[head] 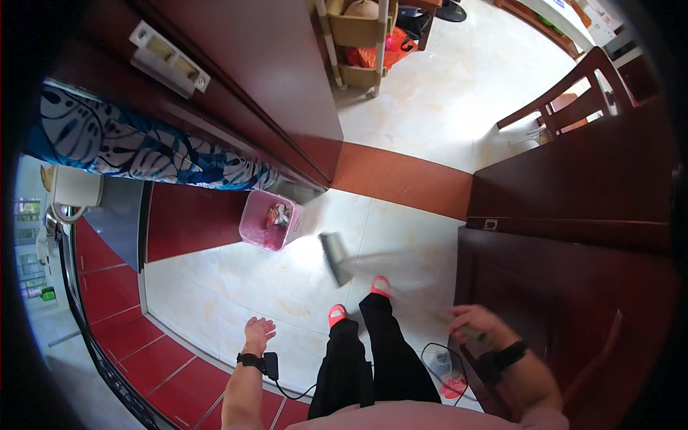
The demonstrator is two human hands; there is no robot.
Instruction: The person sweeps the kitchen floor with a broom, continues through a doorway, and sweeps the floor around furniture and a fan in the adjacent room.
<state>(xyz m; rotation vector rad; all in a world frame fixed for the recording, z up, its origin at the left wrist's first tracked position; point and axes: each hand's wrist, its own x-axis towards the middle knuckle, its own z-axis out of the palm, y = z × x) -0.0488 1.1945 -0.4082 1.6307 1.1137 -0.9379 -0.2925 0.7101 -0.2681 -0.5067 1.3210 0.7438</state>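
My right hand [475,327] is closed around the pale handle of a broom [334,259], and the handle slants up and left to its head over the tiled floor. Both handle and head are blurred. The broom head lies in front of my feet, right of a pink waste bin [268,220] with a liner and some crumpled rubbish inside. Lower left, my left hand [260,334] hangs over the floor with its fingers apart and nothing in it. A strap with a small black device and a cable is on that wrist.
Red cabinets [156,349] line the left. A dark wooden door [510,290] stands at the right, with a bottle [442,365] and a pink slipper [453,387] near its foot. Beyond the brown threshold [400,180] are a shelf cart [355,32] and a wooden chair [575,102].
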